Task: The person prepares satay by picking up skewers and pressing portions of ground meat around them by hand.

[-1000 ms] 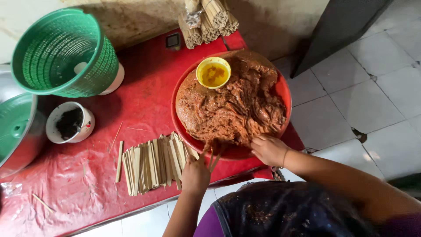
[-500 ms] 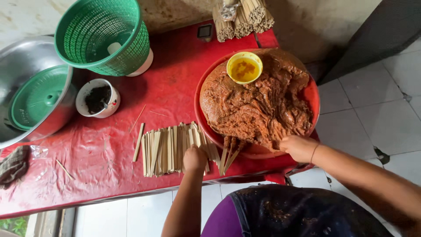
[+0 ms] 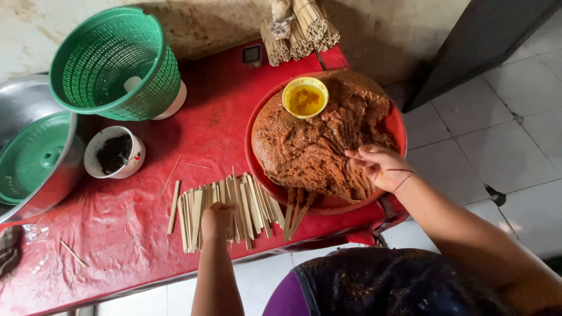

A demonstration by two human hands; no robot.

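Observation:
A red round tray (image 3: 398, 126) holds a big mound of brown paste (image 3: 316, 146) with a small yellow bowl (image 3: 304, 96) of orange sauce set on top. My right hand (image 3: 380, 167) rests on the right side of the mound, fingers spread into the paste. A row of flat bamboo sticks (image 3: 225, 208) lies on the red plastic sheet (image 3: 117, 234) left of the tray. My left hand (image 3: 216, 222) is down on these sticks, fingers curled over them. A few sticks (image 3: 295, 210) lean against the tray's near rim.
A green plastic basket (image 3: 114, 61) lies tipped at the back left. A metal basin (image 3: 35, 152) with a green lid sits at the far left. A white cup (image 3: 114, 152) holds dark matter. Bundles of sticks (image 3: 298, 29) lie at the back. White tiled floor (image 3: 503, 129) is on the right.
My right hand moved from the tray's near rim up onto the paste mound. My left hand shifted left along the row of sticks. The view swung further left.

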